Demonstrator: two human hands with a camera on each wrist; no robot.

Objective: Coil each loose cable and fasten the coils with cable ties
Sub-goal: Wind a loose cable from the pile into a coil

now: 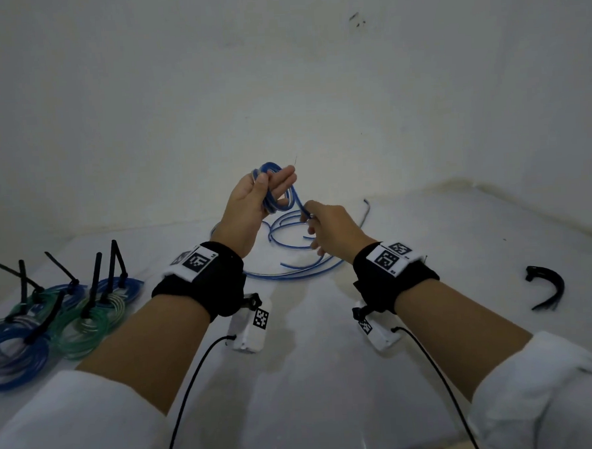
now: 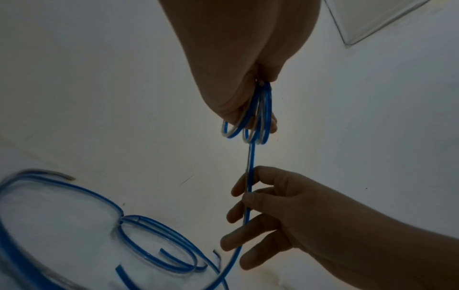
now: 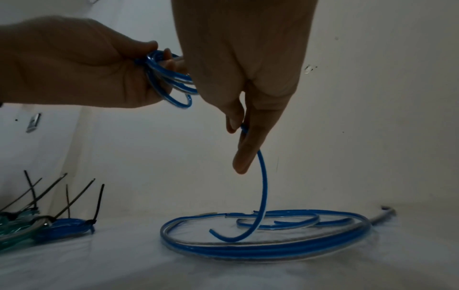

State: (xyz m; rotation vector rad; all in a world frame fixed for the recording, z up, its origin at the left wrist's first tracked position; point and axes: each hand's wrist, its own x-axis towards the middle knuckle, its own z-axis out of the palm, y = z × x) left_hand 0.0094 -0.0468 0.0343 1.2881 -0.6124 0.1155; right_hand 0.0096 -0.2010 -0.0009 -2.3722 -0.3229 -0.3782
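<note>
My left hand [image 1: 274, 178] is raised above the table and grips a small coil of blue cable [image 1: 279, 199], thumb on the near side and fingers through the loops. From the coil [image 2: 259, 125] a single strand [image 2: 250, 166] runs down to my right hand [image 1: 308, 214], which pinches it between thumb and forefinger. Below that pinch [image 3: 238, 126] the free tail [image 3: 263, 196] hangs in a curve, its end just above the table. Both hands are close together over the loose cable.
More loose blue cable [image 1: 297, 273] lies in wide loops on the white table [image 1: 330, 377] under my hands. Several tied blue and green coils [image 1: 52, 319] with upright black tie tails sit at the left. A bundle of black cable ties [image 1: 550, 288] lies at the right.
</note>
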